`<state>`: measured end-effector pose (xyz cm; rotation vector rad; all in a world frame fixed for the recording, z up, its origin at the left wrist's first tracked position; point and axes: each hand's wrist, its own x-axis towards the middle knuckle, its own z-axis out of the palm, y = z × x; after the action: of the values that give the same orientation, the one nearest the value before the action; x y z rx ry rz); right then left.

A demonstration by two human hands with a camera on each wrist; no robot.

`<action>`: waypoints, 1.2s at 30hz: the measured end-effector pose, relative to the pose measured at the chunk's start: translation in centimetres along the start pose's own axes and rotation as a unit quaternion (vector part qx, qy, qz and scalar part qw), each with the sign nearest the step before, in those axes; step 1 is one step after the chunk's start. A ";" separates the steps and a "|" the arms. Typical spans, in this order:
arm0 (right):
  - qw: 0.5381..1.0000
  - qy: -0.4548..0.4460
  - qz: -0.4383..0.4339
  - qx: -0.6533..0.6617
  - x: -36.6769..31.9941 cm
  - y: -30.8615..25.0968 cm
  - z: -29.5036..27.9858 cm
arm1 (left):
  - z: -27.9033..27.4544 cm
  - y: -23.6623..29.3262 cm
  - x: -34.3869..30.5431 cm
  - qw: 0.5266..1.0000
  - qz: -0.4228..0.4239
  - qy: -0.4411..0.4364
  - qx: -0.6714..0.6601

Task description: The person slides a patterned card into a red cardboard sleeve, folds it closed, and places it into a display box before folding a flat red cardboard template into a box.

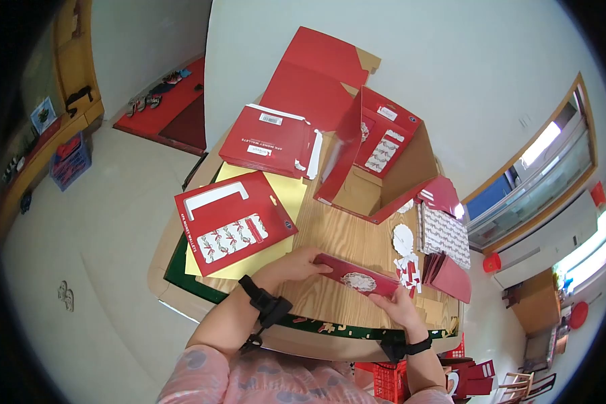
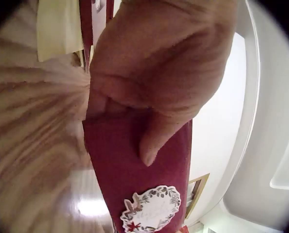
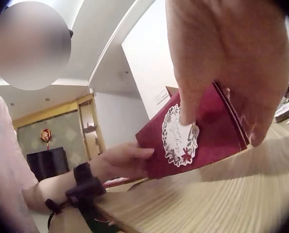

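Observation:
Both hands hold a dark red money wallet [image 1: 335, 268] over the front part of the wooden table. A white oval label with a leafy floral border [image 1: 359, 282] is on the wallet's face. My left hand [image 1: 301, 264] grips the left end, thumb lying on the face in the left wrist view; its other fingers are hidden behind. At the opposite end, my right hand [image 1: 397, 308] pinches the wallet, its thumb over the label's edge in the right wrist view. The wallet's lower edge is close over the tabletop [image 3: 217, 187].
A large open red box [image 1: 397, 155] stands at the back. To the left lie a flat printed red package [image 1: 188, 232] on yellow sheets [image 1: 291, 192] and a stack of red packages [image 1: 249, 138]. Patterned paper [image 1: 444, 236], white labels [image 1: 402, 239] and dark red wallets [image 1: 451, 279] are at the right.

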<state>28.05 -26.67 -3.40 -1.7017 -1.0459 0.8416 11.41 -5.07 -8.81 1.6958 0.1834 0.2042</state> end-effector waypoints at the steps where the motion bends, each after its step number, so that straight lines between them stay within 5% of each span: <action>1: 1.000 0.005 -0.008 0.023 -0.1 -0.4 0.0 | -0.1 0.6 -0.1 1.000 0.000 0.001 -0.002; 4: 0.999 0.028 -0.006 0.016 -0.4 -0.8 -0.6 | -0.1 4.1 -1.0 0.997 -0.053 -0.007 -0.058; 10: 0.998 0.061 0.022 -0.014 -1.8 -3.7 -0.9 | 0.7 6.3 -1.9 0.993 -0.030 0.072 -0.085; 13: 0.983 0.075 -0.032 0.165 -1.9 -3.3 -0.8 | 1.0 9.7 -3.4 0.990 -0.076 0.024 -0.119; 18: 0.977 -0.025 -0.033 0.209 -2.8 -3.4 -1.1 | 2.4 12.4 -4.6 0.988 -0.071 0.052 -0.130; 21: 0.990 -0.007 -0.015 0.144 -3.5 -3.9 -1.2 | 3.5 11.0 -4.2 0.995 0.002 0.051 -0.088; 22: 0.994 -0.004 -0.018 0.107 -3.7 -3.9 -1.5 | 3.8 12.8 -4.5 0.989 -0.061 0.020 -0.133; 26: 0.985 0.033 -0.050 0.161 -4.8 -3.8 -1.3 | 5.1 11.3 -3.9 0.991 -0.032 0.013 -0.131; 31: 0.985 0.089 -0.058 0.134 -5.2 -3.8 -1.5 | 6.2 10.4 -3.8 0.981 -0.101 0.077 -0.148; 36: 0.981 0.090 -0.027 0.171 -5.3 -3.7 -1.8 | 6.5 10.4 -4.3 0.982 -0.071 0.010 -0.177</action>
<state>26.48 -31.39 1.04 -1.4209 -0.7719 0.7676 8.85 -13.71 0.51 1.3221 0.2661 0.1375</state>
